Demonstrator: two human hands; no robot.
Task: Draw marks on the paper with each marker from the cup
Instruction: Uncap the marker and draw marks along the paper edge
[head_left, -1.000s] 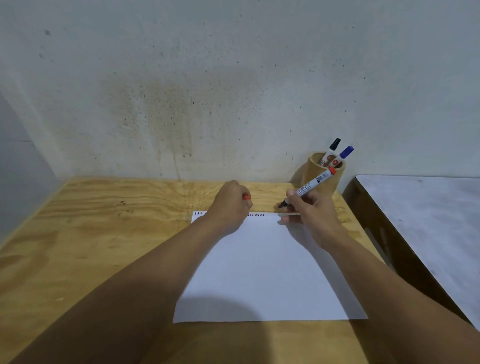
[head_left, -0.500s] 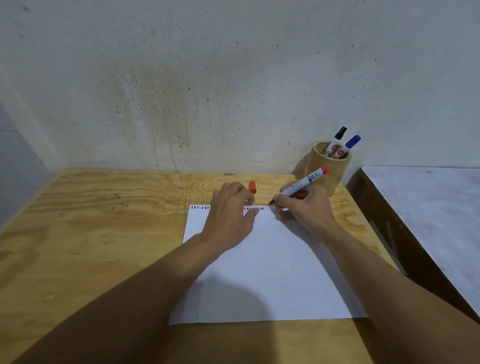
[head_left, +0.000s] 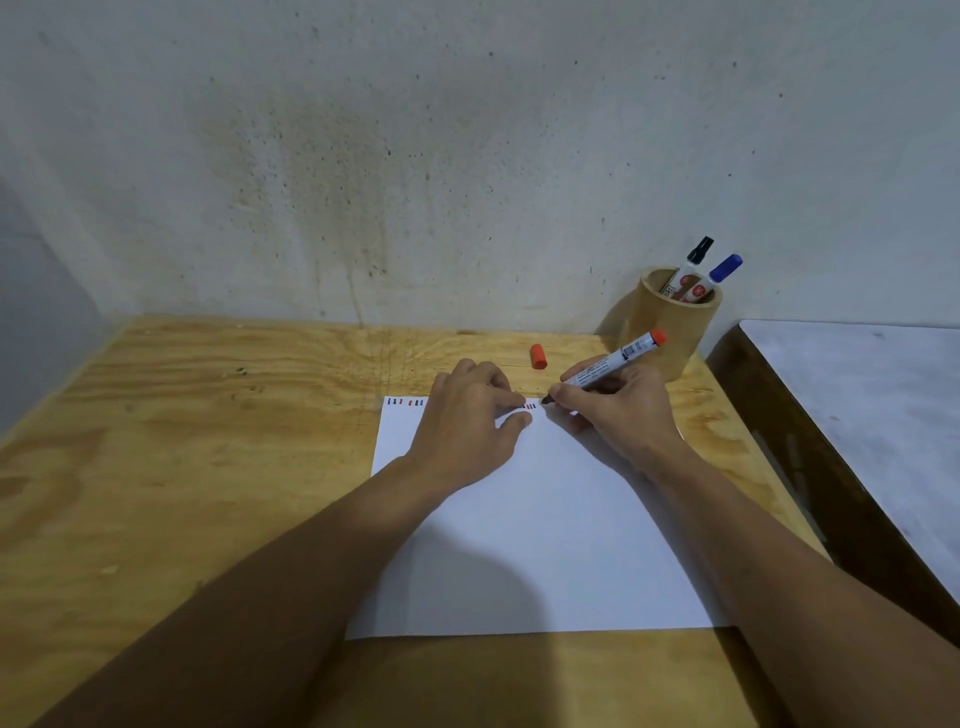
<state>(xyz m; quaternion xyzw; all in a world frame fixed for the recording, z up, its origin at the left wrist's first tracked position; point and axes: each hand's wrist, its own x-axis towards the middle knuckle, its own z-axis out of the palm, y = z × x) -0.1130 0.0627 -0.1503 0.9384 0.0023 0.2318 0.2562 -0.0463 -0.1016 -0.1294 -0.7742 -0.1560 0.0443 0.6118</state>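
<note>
Right grip: the right hand (head_left: 618, 410) pinches the red marker (head_left: 608, 366) between thumb and fingers, tip down at the far edge of the paper (head_left: 545, 519), barrel slanting up toward the cup.
Left grip: the left hand (head_left: 467, 426) holds nothing; its fingers are spread and pressed flat on the paper near the same edge, steadying the sheet.
Red cap: the red cap (head_left: 538, 356) lies off the marker on the bare counter (head_left: 208, 441), just beyond the paper, toward the counter's far edge.
Cup: the wooden cup (head_left: 670, 325) stands near the counter's far right corner, holding a black-capped marker (head_left: 693, 260) and a blue-capped marker (head_left: 719, 273), both capped.
Marks so far: the row of short marks (head_left: 405, 402) along the paper's far edge shows dark, blue and red ticks; part of it is hidden under the left hand.
Done, as judged: all three colours already appear, so the row seems well under way.
Left, as judged: finish the red ticks, recap, return the marker to the cup; whether further rounds are wanted I cannot tell.
</note>
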